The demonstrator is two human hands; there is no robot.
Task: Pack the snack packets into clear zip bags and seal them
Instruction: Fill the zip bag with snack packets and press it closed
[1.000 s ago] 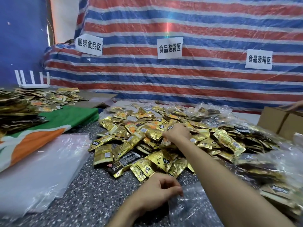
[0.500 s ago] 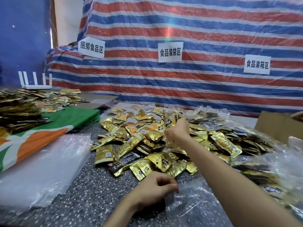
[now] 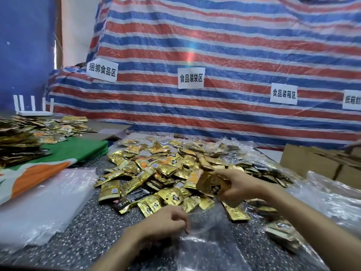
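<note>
The person's bare forearms stretch forward, the right one higher and reaching further out. The left hand [image 3: 166, 222] sits low, knuckles up, its fingers curled and pinching the edge of a clear plastic zip bag [image 3: 207, 237]. The right hand [image 3: 241, 185] hangs above and beyond it, thumb and fingers curled around a small bunch of gold foil snack packets [image 3: 212, 185].

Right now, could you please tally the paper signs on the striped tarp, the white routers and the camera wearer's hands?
Paper signs: 4, the rightmost cut off by the frame edge
White router: 1
Hands: 2, left hand pinching the clear zip bag, right hand gripping gold snack packets
Total: 7
</note>
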